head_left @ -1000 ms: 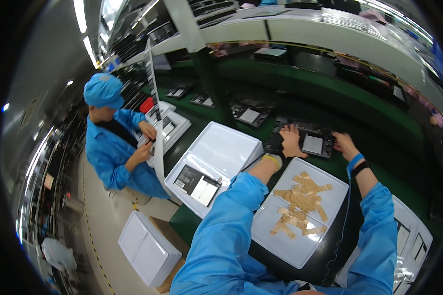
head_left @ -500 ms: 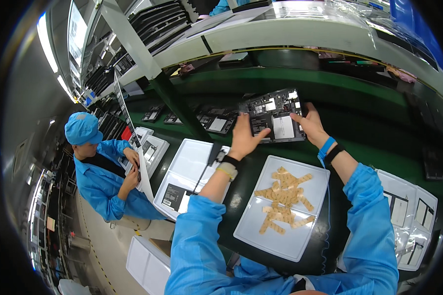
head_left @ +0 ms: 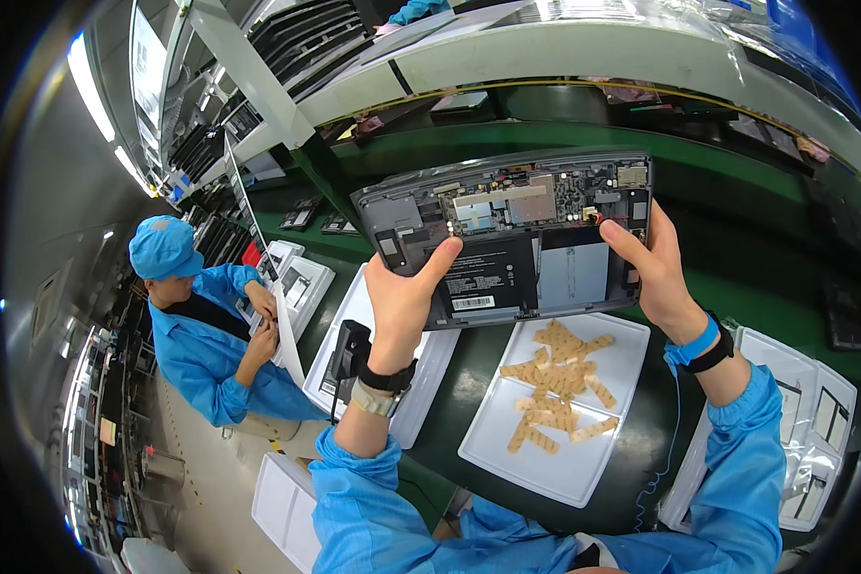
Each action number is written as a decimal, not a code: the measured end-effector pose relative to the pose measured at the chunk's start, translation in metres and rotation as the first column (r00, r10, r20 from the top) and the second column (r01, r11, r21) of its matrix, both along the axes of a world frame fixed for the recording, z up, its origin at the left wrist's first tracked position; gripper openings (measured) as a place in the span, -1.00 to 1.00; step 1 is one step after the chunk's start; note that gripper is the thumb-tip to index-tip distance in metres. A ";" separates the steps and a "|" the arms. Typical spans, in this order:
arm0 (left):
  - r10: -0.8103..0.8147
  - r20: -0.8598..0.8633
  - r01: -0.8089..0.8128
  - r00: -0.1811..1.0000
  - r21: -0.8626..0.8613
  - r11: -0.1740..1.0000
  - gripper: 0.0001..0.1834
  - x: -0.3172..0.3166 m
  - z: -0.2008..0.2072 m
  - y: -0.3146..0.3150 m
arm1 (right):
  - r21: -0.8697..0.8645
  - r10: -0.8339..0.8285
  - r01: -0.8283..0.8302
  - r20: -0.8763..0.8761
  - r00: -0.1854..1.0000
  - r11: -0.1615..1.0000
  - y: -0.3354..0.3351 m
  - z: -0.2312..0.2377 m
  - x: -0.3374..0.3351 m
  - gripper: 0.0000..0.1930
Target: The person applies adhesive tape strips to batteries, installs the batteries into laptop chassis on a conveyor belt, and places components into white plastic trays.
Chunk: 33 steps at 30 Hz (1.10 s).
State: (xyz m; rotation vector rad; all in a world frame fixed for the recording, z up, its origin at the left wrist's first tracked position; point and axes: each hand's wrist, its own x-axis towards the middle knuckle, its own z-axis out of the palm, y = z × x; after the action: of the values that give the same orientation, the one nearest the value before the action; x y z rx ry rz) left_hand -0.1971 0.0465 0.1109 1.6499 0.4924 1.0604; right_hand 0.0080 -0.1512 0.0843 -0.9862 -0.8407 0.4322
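Observation:
Between both hands I hold up an opened laptop or tablet housing [head_left: 416, 206], tilted so its inside shows. A circuit board [head_left: 507, 203] runs along its far part. Below that sit a black battery [head_left: 483, 273] with a label and a silver-grey plate [head_left: 574, 275]. My left hand [head_left: 402, 297] grips the left side, thumb over the near left inside. My right hand [head_left: 652, 268] grips the right edge, its thumb on the inside near the board. The fingers under the housing are mostly hidden. A white tray [head_left: 507, 454] below carries a pile of tan strips [head_left: 557, 383].
Another white tray [head_left: 430, 383] stands left, partly behind my left wrist. White trays [head_left: 780, 359] with flat parts lie right. A blue coiled cord [head_left: 674, 430] hangs from my right wristband. A co-worker [head_left: 206, 325] sits left. A shelf [head_left: 564, 48] with a post spans the back.
The housing has come up off the far bench toward me and looks larger. Both hands now grip its sides; my left hand was spread at its left edge before.

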 end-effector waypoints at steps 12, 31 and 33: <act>-0.011 0.029 0.010 1.000 0.034 0.999 -0.70 -0.020 0.011 -0.021 | 0.018 -0.144 0.144 0.213 0.966 0.989 -0.014 0.015 -0.020 -0.52; 0.349 0.159 -0.320 0.923 0.820 0.475 0.13 -0.012 0.033 -0.039 | 0.132 -0.257 0.235 0.178 0.950 0.963 -0.025 0.018 -0.037 -0.52; 0.345 0.247 -0.353 0.905 0.890 0.287 -0.27 -0.009 0.033 -0.047 | 0.163 -0.296 0.271 0.158 0.942 0.949 -0.027 0.019 -0.038 -0.52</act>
State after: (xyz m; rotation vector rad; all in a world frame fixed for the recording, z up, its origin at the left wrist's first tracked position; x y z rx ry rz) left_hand -0.2058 -0.0008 0.1440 2.6153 0.2187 1.9175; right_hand -0.0299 -0.1778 0.1030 -1.0080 -0.8625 0.0345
